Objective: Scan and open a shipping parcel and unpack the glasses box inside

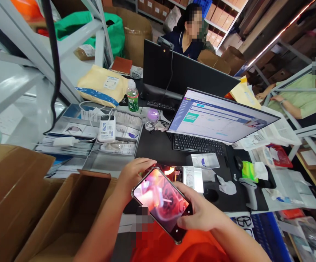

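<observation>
A smartphone [162,200] lies tilted in front of me, its screen showing a blurred, reddish close-up. My right hand [198,209] grips its lower right side, thumb over the screen and fingers along the edge. At the phone's upper left corner is my left hand [134,176], fingers bent and reaching behind the phone. Whatever the left fingers hold is hidden there. Just past the phone's top edge, a bright orange-lit thing [170,170] partly shows. Beside it stands a small white printed box [193,179].
A monitor [220,116] and keyboard [190,143] stand ahead. Left are a divided tray [138,136] of packets, a drink bottle [132,96] and open cardboard boxes [65,214]. A barcode scanner [249,191] and tissue pack [249,171] sit right. Two other people are beyond the desk.
</observation>
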The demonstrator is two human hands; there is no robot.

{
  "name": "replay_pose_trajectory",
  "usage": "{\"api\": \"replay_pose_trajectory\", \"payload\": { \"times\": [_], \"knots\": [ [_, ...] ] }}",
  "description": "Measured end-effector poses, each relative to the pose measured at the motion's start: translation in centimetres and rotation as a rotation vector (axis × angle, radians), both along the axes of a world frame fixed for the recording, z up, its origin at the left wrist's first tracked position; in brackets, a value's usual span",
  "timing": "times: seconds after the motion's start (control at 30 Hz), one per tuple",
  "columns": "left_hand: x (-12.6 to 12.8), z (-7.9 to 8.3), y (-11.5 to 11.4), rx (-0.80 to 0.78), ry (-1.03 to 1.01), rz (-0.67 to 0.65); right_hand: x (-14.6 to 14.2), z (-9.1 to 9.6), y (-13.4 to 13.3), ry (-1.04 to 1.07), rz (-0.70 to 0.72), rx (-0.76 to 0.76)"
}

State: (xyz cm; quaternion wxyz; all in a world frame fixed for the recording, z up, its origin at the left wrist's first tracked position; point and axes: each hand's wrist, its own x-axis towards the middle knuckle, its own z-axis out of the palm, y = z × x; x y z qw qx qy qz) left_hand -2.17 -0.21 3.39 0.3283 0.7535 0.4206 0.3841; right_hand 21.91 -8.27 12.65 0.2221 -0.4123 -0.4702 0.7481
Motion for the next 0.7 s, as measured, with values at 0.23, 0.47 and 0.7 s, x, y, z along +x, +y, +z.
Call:
{"api": "replay_pose_trajectory", "payload": {
  "times": [0.23, 0.47, 0.7],
  "knots": [
    [0.2, 0.5, 0.1, -0.054, -0.036, 0.025, 0.3, 1.0, 0.0, -0.027, -0.037, -0.036],
    [0.4, 0.9, -0.1, -0.137, -0.134, 0.032, 0.7, 0.8, -0.1, -0.024, -0.061, -0.018],
    [0.5, 1.0, 0.2, -0.202, -0.194, 0.050, 1.1, 0.9, -0.2, -0.050, -0.057, -0.009]
  ]
}}
